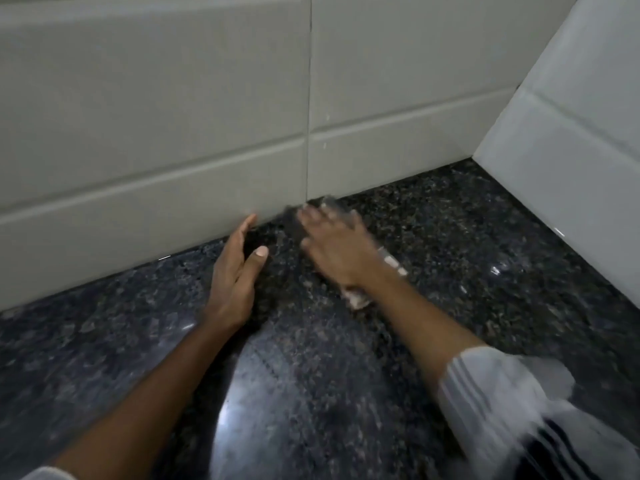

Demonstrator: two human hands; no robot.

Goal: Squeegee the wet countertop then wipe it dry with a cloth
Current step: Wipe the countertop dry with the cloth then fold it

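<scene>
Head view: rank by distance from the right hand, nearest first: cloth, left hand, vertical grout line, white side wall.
From the right hand:
1. Cloth, under the hand, touching it.
2. Vertical grout line and left hand: the line's foot sits just beyond the fingertips, the hand lies alongside to the left; too close to rank.
3. White side wall, far right.

Both forearms bare to the hands; right arm wears a white sleeve [491, 393] with dark stripes, pushed up; pale cuff edge [48, 474] at left.
</scene>
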